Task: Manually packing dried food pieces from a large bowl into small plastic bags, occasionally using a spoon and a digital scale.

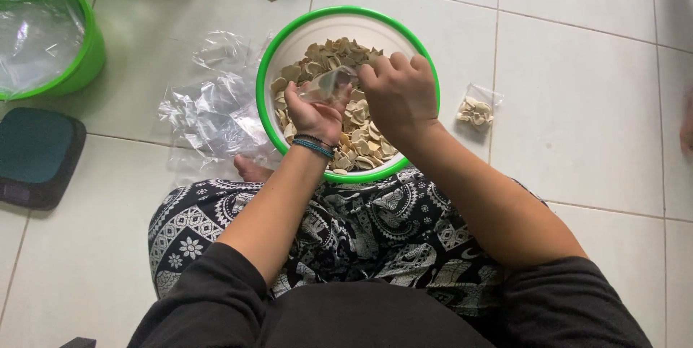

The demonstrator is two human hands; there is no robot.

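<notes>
My left hand (312,112) pinches a small clear bag (328,84) open over the green-rimmed bowl (268,66) of pale chips (361,135); my right hand (398,88) is curled at its mouth, seemingly filling. More chips next. Loose plastic bags (213,113) beside, a filled packet (475,111) beyond.

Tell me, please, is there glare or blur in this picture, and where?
Head view: soft, even daylight, faint shadows; glare on the clear plastic bags and floor tiles; the left hand and right hand look slightly blurred over the green-rimmed bowl.
</notes>
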